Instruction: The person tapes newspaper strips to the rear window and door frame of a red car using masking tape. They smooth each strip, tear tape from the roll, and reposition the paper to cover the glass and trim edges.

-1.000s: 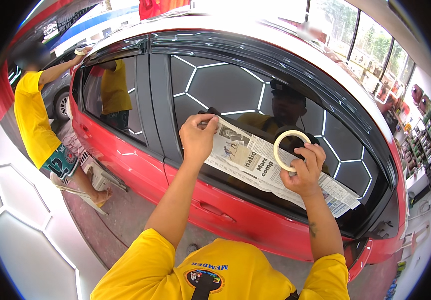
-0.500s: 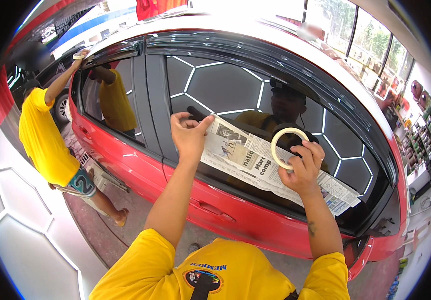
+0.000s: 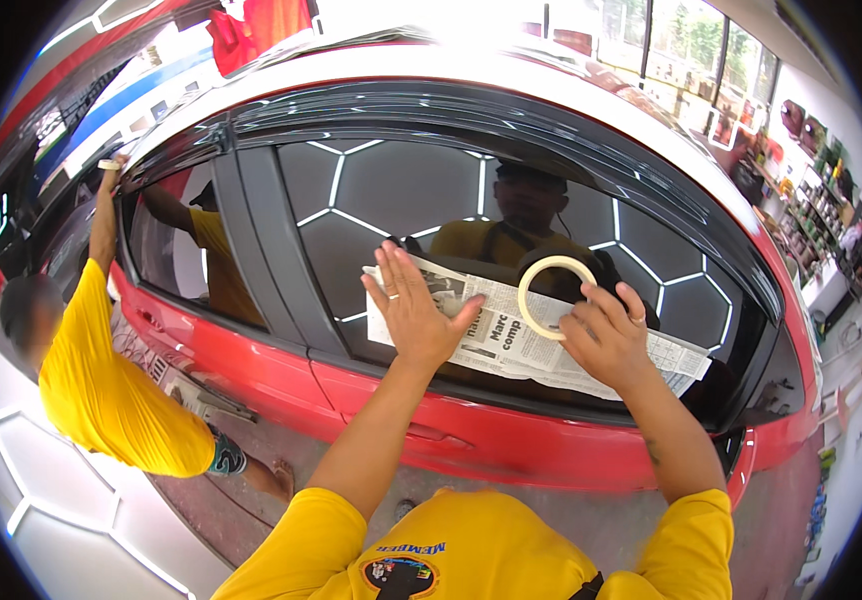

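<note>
A folded strip of newspaper (image 3: 516, 348) lies along the lower part of a red car's dark side window (image 3: 401, 185). My left hand (image 3: 419, 312) is spread flat over the paper's left end, fingers apart and nothing gripped. A cream roll of masking tape (image 3: 525, 300) is in my right hand (image 3: 606, 335), pinched at its right side and standing over the paper. My right hand's lower edge is close to the newspaper; whether it touches cannot be made out.
The red door (image 3: 521, 455) with its handle lies below the window. At the left, a co-worker in a yellow shirt (image 3: 121, 390) reaches up to the car's roof edge, holding a tape roll (image 3: 109, 165). Shelves of bottles (image 3: 821, 215) line the right wall.
My left hand has gone from pinching the paper's upper left corner to lying flat on it. The tape roll stays in my right hand. The co-worker has leaned closer to the car.
</note>
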### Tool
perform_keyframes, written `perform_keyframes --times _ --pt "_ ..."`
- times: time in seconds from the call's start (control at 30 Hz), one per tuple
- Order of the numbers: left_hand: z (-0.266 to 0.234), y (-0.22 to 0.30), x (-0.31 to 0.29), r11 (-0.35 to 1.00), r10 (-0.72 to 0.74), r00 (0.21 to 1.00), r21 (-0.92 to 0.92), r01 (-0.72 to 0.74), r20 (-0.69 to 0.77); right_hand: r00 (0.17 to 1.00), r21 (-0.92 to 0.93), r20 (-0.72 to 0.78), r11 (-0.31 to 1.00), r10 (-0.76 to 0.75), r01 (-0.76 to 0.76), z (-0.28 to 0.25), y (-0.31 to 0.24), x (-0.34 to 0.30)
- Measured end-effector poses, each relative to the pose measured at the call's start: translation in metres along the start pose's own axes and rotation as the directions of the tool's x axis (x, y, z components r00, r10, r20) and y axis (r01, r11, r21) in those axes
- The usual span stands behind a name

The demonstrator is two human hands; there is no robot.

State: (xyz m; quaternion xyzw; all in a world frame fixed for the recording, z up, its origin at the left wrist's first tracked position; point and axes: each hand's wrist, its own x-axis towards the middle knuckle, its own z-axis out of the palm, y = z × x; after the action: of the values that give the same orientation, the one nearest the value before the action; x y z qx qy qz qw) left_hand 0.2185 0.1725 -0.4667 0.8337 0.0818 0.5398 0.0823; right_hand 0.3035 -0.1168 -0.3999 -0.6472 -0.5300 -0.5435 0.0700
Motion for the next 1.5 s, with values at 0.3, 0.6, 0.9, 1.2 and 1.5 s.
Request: perform_keyframes --times 0.3,0.6,0.9,1.2,1.5 --pt "-0.002 -0.001 0.000 1.000 0.013 1.000 0.027 -0.013 0.000 0.842 0.003 0.538 0.999 0.041 -0.051 -0.102 0.013 -0.011" --pt "0.000 -0.002 0.000 1.000 0.003 1.000 0.026 -0.003 0.001 0.723 -0.112 0.651 0.972 0.230 -0.208 -0.081 0.002 0.007" --pt "-0.001 0.001 0.000 0.998 -0.003 1.000 0.059 0.002 0.027 0.671 -0.182 0.698 0.968 0.251 -0.173 -0.083 -0.003 0.016" --pt "0.005 0.068 -0.022 0.984 0.139 0.956 0.073 -0.163 0.257 0.680 -0.159 0.695 0.972 0.233 -0.171 -0.079 0.002 0.008" --pt "0.049 0.139 -0.043 0.985 0.170 0.976 -0.015 -0.169 0.138 0.913 0.154 0.404 0.988 -0.057 -0.006 -0.104 0.037 -0.042"
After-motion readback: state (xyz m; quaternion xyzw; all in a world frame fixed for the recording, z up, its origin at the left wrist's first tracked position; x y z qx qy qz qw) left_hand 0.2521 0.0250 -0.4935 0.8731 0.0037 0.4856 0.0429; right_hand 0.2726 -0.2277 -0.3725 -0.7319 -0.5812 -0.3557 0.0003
